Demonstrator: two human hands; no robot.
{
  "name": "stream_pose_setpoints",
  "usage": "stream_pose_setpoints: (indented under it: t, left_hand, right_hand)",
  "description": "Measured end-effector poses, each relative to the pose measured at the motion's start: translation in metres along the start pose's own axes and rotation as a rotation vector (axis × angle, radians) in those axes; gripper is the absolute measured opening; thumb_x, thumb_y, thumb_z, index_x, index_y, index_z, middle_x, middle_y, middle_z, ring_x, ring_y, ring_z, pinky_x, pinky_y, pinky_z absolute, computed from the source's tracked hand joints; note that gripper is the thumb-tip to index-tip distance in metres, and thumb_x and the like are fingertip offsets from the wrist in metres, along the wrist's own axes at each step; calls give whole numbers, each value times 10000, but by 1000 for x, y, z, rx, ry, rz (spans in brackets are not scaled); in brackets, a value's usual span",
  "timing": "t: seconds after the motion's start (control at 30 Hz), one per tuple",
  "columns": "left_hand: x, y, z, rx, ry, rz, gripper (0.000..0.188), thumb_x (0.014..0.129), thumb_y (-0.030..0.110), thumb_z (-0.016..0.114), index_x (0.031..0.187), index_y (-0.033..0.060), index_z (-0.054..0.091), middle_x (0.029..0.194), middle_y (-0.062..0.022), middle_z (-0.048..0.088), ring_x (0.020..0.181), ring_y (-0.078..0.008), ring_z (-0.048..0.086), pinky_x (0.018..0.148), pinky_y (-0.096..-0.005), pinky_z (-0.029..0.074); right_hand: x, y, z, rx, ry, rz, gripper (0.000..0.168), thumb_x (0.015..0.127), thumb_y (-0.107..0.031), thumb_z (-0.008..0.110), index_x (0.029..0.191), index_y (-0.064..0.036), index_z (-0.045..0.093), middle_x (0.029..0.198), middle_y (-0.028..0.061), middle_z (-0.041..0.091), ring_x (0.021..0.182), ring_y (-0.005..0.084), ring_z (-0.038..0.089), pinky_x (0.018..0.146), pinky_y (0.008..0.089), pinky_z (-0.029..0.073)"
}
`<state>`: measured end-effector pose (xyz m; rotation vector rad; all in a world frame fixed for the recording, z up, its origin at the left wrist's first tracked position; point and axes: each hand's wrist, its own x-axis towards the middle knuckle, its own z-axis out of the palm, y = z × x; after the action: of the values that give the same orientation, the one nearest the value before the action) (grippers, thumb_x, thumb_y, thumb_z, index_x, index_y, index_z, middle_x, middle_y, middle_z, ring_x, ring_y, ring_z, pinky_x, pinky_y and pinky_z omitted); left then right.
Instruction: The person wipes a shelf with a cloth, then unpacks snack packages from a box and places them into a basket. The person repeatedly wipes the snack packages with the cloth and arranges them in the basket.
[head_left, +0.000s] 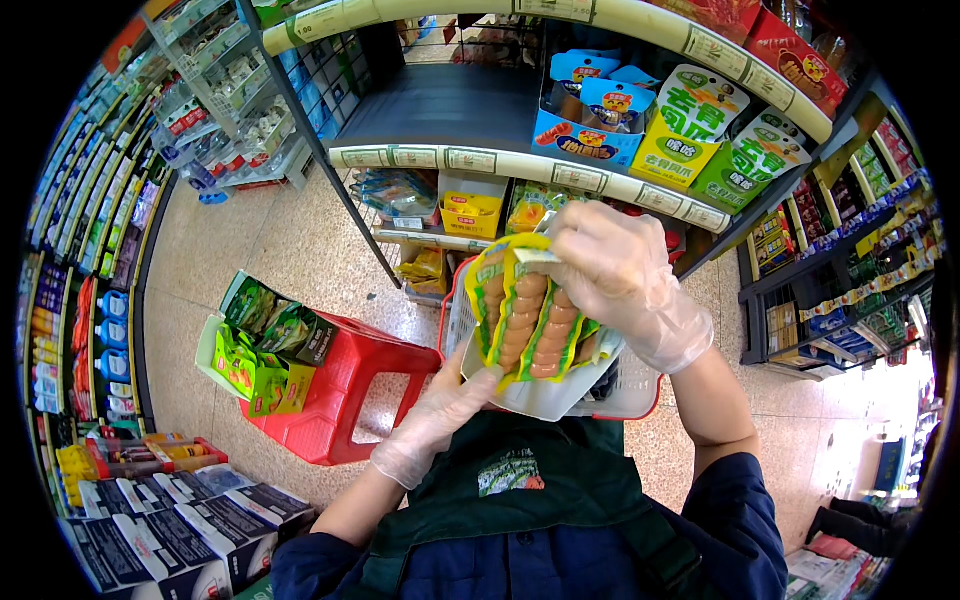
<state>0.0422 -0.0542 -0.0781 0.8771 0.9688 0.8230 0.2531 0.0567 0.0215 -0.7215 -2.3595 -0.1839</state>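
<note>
In the head view my right hand (619, 277), in a clear thin glove, is closed on the top edge of several yellow-and-green snack packets (521, 319) with brown, ridged food showing through. My left hand (457, 397), gloved too, holds the lower left of a white open box (551, 394), its thumb against the packets. The packets stand upright in or just over the box; their lower ends are partly hidden. Beneath the box is a white plastic basket (637, 386) with a red rim, and dark items show inside it beside the box.
To the left, a red plastic stool (337, 409) bears open boxes of green packets (262, 382). A shelf rack (442, 112) ahead holds snack boxes (592, 120) at its right. Stacked cartons (180, 525) lie at lower left. A person's dark-clothed legs (855, 521) show at lower right.
</note>
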Motion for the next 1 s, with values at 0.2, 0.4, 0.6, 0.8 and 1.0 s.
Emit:
stream_pose_setpoints:
  t: [0.2, 0.4, 0.6, 0.8, 1.0]
  left_hand:
    - [-11, 16, -3, -98, -10, -33, 853, 934, 588, 518, 1548, 103, 177, 1536, -90, 327, 1407, -208, 320, 1141, -371, 271]
    - [-3, -6, -18, -342, -34, 45, 663, 1000, 487, 457, 1502, 89, 287, 1481, -72, 417, 1352, -198, 421, 1121, -404, 348]
    - [-17, 7, -12, -127, 122, 32, 779, 965, 536, 515, 1533, 96, 215, 1513, -85, 360, 1400, -181, 332, 1145, -352, 259]
    - [-24, -4, -32, -112, 144, 123, 808, 954, 541, 537, 1528, 67, 223, 1507, -120, 358, 1381, -210, 360, 1146, -361, 262]
    - [-48, 15, -36, -79, 268, 76, 813, 954, 520, 548, 1533, 62, 207, 1513, -151, 344, 1388, -239, 355, 1144, -370, 273]
  right_hand:
    - [5, -8, -3, -4, 107, -38, 200, 667, -107, 713, 772, -106, 544, 785, 22, 536, 669, 198, 604, 461, 326, 472]
    - [15, -23, -15, -55, 134, -161, 198, 643, -102, 691, 775, -117, 545, 792, -3, 542, 652, 165, 587, 452, 300, 468]
    - [30, -20, -23, -67, 202, -166, 222, 623, -93, 710, 760, -112, 536, 797, 9, 557, 652, 179, 598, 465, 304, 472]
    - [47, -18, -50, -40, 303, -112, 244, 644, -78, 779, 741, -93, 556, 767, 39, 585, 624, 219, 611, 499, 315, 488]
    - [48, -31, -76, 89, 560, 214, 193, 880, -17, 675, 1065, 36, 679, 940, 77, 680, 843, 117, 631, 786, 238, 490]
